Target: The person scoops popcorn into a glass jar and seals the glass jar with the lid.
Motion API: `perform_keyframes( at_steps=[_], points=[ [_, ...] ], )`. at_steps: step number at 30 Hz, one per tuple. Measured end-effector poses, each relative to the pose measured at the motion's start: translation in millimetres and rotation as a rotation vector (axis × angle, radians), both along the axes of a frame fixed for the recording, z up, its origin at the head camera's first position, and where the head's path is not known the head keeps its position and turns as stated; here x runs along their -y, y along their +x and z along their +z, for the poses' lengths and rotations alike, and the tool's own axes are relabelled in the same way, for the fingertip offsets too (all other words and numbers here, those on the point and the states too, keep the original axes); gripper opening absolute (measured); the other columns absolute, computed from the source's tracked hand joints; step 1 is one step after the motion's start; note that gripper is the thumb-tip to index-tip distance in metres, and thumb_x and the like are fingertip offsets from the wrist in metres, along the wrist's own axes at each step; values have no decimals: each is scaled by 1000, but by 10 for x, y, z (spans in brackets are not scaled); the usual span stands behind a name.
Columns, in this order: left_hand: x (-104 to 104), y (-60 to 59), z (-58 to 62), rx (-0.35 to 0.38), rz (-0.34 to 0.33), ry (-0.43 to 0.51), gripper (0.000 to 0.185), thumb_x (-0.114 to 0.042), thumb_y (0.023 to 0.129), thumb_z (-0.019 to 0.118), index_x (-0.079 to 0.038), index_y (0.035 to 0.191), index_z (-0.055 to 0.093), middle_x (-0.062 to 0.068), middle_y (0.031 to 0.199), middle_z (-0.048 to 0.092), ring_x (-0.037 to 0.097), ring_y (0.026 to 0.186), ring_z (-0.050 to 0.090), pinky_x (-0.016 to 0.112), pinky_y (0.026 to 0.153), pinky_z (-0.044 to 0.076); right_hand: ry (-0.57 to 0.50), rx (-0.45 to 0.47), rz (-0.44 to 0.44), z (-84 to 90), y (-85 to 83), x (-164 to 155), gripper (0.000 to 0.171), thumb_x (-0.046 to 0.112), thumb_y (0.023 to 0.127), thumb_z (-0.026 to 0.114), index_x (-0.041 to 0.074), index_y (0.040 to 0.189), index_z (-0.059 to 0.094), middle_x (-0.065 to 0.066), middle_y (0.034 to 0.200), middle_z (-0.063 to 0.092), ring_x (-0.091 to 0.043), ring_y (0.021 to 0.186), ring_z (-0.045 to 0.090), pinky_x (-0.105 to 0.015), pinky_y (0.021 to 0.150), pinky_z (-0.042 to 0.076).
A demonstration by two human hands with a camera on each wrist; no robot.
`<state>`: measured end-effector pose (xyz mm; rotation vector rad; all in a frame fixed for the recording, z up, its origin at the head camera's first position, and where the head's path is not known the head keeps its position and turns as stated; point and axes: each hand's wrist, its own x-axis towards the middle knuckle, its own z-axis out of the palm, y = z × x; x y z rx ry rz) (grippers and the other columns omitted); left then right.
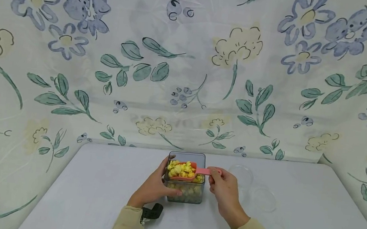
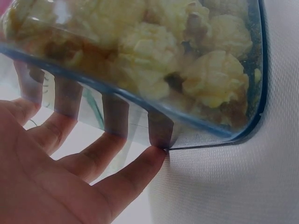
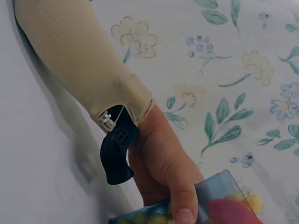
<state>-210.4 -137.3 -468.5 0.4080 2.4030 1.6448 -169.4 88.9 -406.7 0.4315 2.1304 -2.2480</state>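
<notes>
A clear square container (image 1: 183,195) holding popcorn stands on the white table, near its middle. My left hand (image 1: 154,187) grips the container's left side, thumb on the front wall. My right hand (image 1: 220,182) pinches the handle of a pink scoop (image 1: 205,171), which is heaped with yellow popcorn (image 1: 181,169) and held level over the container's mouth. In the left wrist view my fingers (image 2: 117,154) press against the container's wall (image 2: 233,133), with popcorn (image 2: 210,74) behind it. The right wrist view shows the left hand (image 3: 161,163), the container's corner (image 3: 219,186) and a blurred bit of scoop (image 3: 229,212).
Two clear round dishes (image 1: 241,174) (image 1: 263,199) sit on the table (image 1: 92,195) just right of my right hand. A floral cloth (image 1: 188,73) hangs behind and around the table. Black straps ring both beige sleeves.
</notes>
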Motion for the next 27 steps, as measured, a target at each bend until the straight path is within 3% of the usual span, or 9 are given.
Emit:
perform_keyframes(
  at_steps=[6, 15, 27],
  points=[
    [-11, -6, -4, -10, 11, -1, 121, -33, 69, 95, -31, 161, 17, 8, 162, 29, 33, 146, 32, 58, 109, 37, -3, 0, 6, 21, 22, -45, 31, 15, 108, 48, -8, 123, 62, -5, 80, 52, -14, 69, 46, -22, 60, 42],
    [-4, -14, -12, 7, 15, -19, 127, -33, 71, 94, -17, 163, 7, 14, 163, 26, 40, 144, 33, 59, 108, 38, -16, -48, 12, 45, 57, -133, 32, 15, 108, 45, -11, 121, 61, -4, 76, 56, -14, 68, 46, -22, 58, 40],
    [3, -23, -25, 19, 5, 2, 130, -32, 70, 94, -20, 163, 5, 11, 165, 22, 38, 147, 28, 56, 112, 34, -5, -57, 10, 16, 36, -194, 33, 15, 109, 44, -9, 125, 60, -5, 80, 59, -16, 72, 47, -22, 61, 43]
  ],
)
